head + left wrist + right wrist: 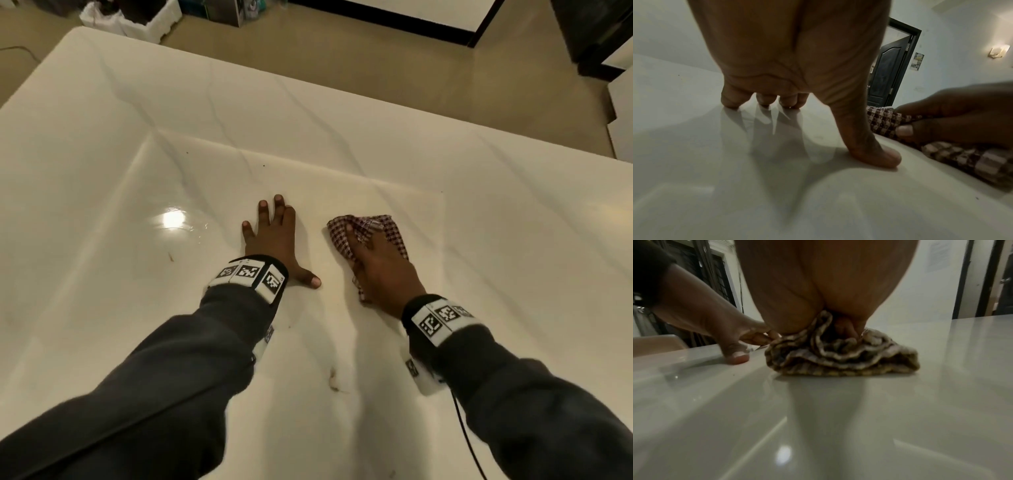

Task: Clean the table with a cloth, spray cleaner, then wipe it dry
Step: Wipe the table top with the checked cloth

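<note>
The white glossy table [479, 205] fills the head view. My left hand [274, 236] lies flat on it with the fingers spread and holds nothing; its thumb [875, 154] presses the surface. Just to its right, my right hand [380, 267] grips a bunched red-and-white checked cloth [376, 226] and holds it down on the table. The right wrist view shows the fingers curled into the cloth [849, 360], with the left hand [705, 321] beside it. In the left wrist view the right hand [962, 113] pinches the cloth [972, 160]. No spray cleaner shows in any view.
A wet, glaring patch [174, 219] lies left of my left hand. Small brown smudges [334, 378] and dark specks [263, 166] mark the table. Beyond the far edge are floor, a white foam box [137, 17] and a dark door [888, 73]. A black cable [462, 428] hangs from my right wrist.
</note>
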